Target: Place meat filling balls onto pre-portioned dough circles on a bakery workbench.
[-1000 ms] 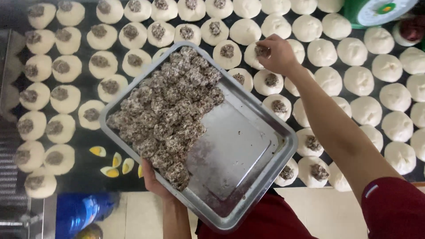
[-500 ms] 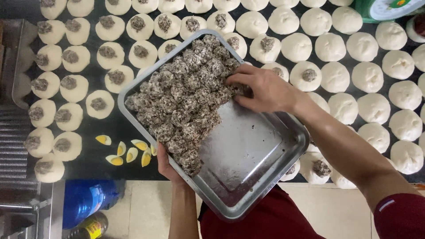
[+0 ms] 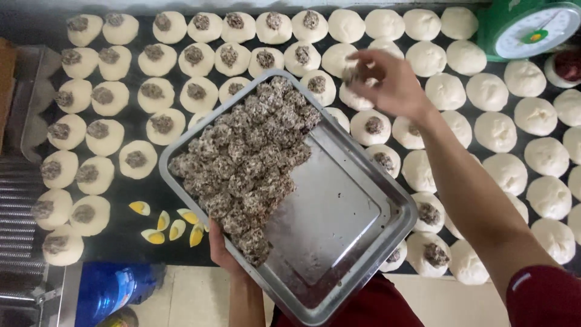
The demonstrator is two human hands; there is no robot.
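Even, soft overhead light; mild glare on the steel tray (image 3: 339, 206) toward 5 o'clock; right hand (image 3: 387, 85) motion-blurred at 1 o'clock.

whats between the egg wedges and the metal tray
Nothing lies there: in the head view a narrow strip of bare dark table separates the egg wedges from the metal tray, whose edge the left hand grips just right of the wedges.

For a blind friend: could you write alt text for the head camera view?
A left hand holds a metal tray of dark filling balls above rows of dough rounds, while the right hand carries one ball over them.
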